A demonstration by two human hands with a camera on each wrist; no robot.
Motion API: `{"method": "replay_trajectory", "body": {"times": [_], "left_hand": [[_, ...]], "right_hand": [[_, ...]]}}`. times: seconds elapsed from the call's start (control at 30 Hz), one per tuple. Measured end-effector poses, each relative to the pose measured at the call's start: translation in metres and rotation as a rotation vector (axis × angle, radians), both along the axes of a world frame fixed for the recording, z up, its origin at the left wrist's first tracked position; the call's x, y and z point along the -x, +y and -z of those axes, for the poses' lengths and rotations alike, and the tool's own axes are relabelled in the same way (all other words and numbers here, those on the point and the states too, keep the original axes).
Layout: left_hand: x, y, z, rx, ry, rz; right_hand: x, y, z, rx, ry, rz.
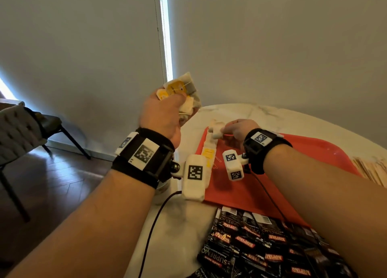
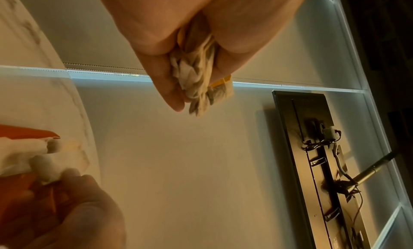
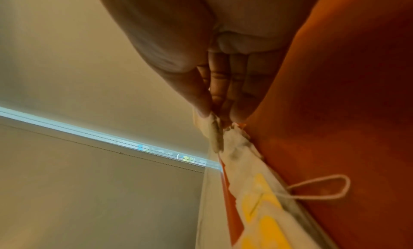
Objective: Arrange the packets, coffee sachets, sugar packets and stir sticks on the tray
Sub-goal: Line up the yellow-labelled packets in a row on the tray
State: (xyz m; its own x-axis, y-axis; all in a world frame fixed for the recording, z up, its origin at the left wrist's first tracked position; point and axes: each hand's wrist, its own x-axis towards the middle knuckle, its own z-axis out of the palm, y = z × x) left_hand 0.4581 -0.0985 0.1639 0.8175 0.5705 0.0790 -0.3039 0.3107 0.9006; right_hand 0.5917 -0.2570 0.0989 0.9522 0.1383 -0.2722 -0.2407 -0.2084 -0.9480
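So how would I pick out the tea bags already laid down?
Find the red tray on the marble table. Along its left edge runs a row of tea bags, pale with yellow tags, the far end pinched by the right hand. The coffee sachets nearby are black.

The black coffee sachets (image 1: 261, 244) read "KOPIKO" and "SUPREMO".

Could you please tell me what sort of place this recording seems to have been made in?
Probably a home dining area: a round marble-look table, an upholstered chair on a wooden floor, and a window blind with daylight at its edges. It cannot be told for sure.
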Motion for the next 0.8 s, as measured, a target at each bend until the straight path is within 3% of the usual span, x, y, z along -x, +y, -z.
{"method": "replay_trajectory", "body": {"times": [0.53,0.8], "left_hand": [[-0.01,-0.001,0.021,0.036,0.012,0.068],[-0.01,-0.014,0.029,0.011,0.022,0.125]], "right_hand": [[-0.01,0.019,0.013,0.045,0.099,0.054],[-0.009,0.015,0.014,0.027,0.103,-0.023]]}}
